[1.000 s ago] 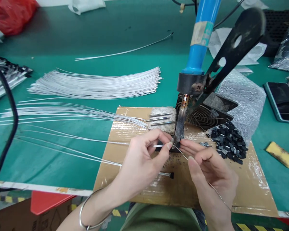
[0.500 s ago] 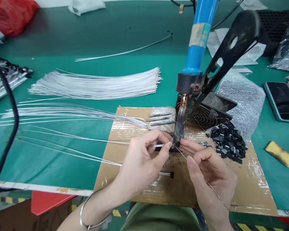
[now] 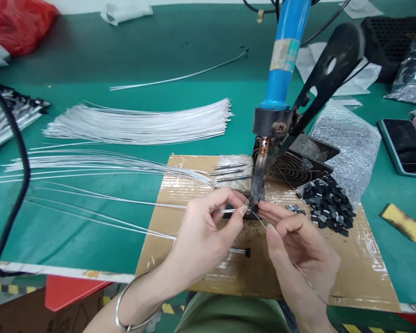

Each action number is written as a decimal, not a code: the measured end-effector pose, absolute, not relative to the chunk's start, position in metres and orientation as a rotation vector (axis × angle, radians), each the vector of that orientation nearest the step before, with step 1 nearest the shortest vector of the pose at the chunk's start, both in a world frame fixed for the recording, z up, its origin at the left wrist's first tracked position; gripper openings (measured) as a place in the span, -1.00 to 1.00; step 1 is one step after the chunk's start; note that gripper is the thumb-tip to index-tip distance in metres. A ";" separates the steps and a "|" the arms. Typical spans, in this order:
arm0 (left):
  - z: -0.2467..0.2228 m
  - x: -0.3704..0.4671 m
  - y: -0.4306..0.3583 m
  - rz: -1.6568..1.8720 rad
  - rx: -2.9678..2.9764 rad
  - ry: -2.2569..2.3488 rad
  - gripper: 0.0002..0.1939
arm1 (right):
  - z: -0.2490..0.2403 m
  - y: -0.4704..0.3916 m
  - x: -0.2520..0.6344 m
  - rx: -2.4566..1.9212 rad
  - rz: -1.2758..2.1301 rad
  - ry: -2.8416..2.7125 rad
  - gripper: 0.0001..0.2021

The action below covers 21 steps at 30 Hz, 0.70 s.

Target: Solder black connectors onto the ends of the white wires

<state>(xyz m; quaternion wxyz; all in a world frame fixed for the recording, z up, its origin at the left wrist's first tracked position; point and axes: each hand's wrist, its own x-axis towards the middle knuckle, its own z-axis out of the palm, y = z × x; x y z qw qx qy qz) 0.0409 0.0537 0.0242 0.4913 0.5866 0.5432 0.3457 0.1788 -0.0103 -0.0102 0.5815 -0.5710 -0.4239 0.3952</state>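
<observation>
My left hand point(image 3: 210, 231) pinches thin white wires point(image 3: 162, 204) between thumb and fingertips, their ends close to the tip of a soldering iron point(image 3: 284, 69). The iron points downward, clamped in a black metal stand point(image 3: 327, 88). In my right hand point(image 3: 303, 252) a strand of solder wire point(image 3: 307, 279) runs between thumb and index finger; its front end reaches up to the iron's tip. My right fingertips rest beside a small black part under the tip. Fingers hide the exact contact point. Below my left hand lies a wire end with a black connector point(image 3: 247, 252).
A cardboard sheet point(image 3: 360, 277) covers the work area. Small black connectors point(image 3: 329, 206) lie heaped at right, near a fan point(image 3: 287, 166) and bubble wrap point(image 3: 350, 143). White wire bundles point(image 3: 138, 124) spread at left. A phone point(image 3: 407, 147) and yellow sponge point(image 3: 404, 222) lie far right.
My right hand has shifted very slightly left, toward the iron's tip, with the solder wire. My left hand stays nearly still; the whole view has moved a little.
</observation>
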 end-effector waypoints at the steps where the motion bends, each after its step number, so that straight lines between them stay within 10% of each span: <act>1: 0.024 0.041 0.054 0.839 1.426 1.323 -0.87 | -0.010 -0.010 0.179 -1.334 0.925 -0.989 -0.82; 21: 0.022 0.040 0.051 0.842 1.438 1.322 -0.87 | -0.009 -0.010 0.178 -1.332 0.905 -1.008 -0.83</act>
